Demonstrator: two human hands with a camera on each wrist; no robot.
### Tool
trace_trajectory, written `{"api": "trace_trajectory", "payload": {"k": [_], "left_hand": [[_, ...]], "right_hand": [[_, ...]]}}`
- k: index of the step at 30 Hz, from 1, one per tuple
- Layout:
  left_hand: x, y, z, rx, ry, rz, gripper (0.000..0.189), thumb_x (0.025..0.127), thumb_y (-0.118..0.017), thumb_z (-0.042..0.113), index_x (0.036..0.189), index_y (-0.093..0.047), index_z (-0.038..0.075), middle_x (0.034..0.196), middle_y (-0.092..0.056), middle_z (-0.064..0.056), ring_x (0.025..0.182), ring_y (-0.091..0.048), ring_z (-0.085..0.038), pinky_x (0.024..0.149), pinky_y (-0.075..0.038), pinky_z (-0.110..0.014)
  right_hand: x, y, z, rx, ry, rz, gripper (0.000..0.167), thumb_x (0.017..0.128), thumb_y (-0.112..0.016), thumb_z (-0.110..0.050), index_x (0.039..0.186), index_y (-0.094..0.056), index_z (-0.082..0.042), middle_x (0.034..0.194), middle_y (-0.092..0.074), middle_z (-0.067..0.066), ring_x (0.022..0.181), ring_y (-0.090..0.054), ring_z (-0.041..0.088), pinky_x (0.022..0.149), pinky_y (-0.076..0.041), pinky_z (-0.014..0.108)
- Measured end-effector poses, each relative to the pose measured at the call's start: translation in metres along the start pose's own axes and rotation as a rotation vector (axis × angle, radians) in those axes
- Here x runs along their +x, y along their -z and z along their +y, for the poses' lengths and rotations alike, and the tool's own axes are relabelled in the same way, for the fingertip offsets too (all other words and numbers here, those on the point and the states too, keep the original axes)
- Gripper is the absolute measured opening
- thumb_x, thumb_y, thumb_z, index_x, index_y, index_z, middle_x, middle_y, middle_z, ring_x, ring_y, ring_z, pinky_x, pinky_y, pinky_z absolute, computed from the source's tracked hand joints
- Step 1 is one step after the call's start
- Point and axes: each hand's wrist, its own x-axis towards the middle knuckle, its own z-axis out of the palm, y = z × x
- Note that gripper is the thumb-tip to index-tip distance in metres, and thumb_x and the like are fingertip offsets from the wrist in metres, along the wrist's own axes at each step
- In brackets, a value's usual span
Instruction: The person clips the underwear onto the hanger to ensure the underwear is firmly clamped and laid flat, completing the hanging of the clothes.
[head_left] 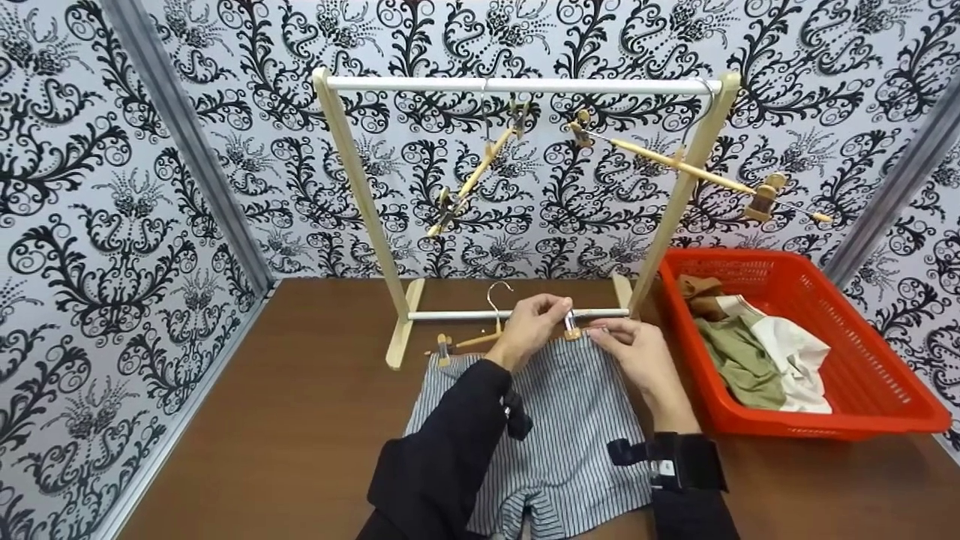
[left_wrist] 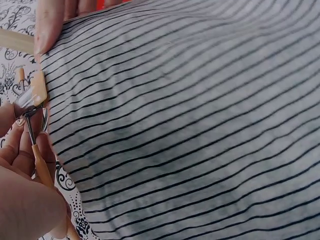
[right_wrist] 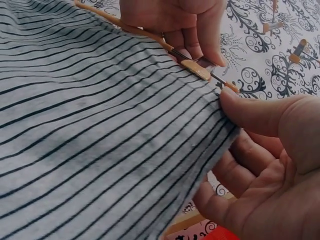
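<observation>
My left hand (head_left: 529, 328) pinched the clip (head_left: 572, 333), my right hand (head_left: 637, 351) the shorts (head_left: 574, 427); waist toward the rack (head_left: 592, 86), legs away, counter (head_left: 270, 427) left of it.

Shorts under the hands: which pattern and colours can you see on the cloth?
The shorts have thin dark stripes on pale grey, clearest in the left wrist view.

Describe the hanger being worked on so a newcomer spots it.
Find the white-railed rack. By its lower rail, a wooden hanger is clipped to the striped shorts, the left hand pinching one clip. Unlike the two hangers on the top rail, it holds cloth.
</observation>
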Motion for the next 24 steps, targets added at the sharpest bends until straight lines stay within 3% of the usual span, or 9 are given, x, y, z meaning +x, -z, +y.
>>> {"api": "trace_trajectory", "payload": {"k": [12,24], "left_hand": [[-0.0029,-0.0001,-0.0018,0.058,0.023,-0.039,0.029,0.099,-0.066,0.033,0.109,-0.074,0.007,0.104,-0.071,-0.003,0.094,-0.059,-0.011,0.088,-0.047,-0.029],[-0.0054,-0.0018,-0.01,0.104,-0.069,-0.09,0.031,0.102,-0.062,0.026,0.115,-0.073,0.0,0.102,-0.072,-0.002,0.089,-0.06,-0.008,0.085,-0.049,-0.026]], "right_hand": [[0.0015,-0.0074,0.0003,0.039,0.004,0.104,0.033,0.093,-0.075,-0.015,0.118,-0.071,0.006,0.107,-0.075,0.012,0.085,-0.067,0.006,0.075,-0.051,0.019],[0.0014,-0.0053,0.0031,0.006,0.005,0.098,0.032,0.094,-0.073,-0.009,0.121,-0.069,0.007,0.112,-0.073,0.017,0.089,-0.066,0.005,0.076,-0.05,0.017]]}}
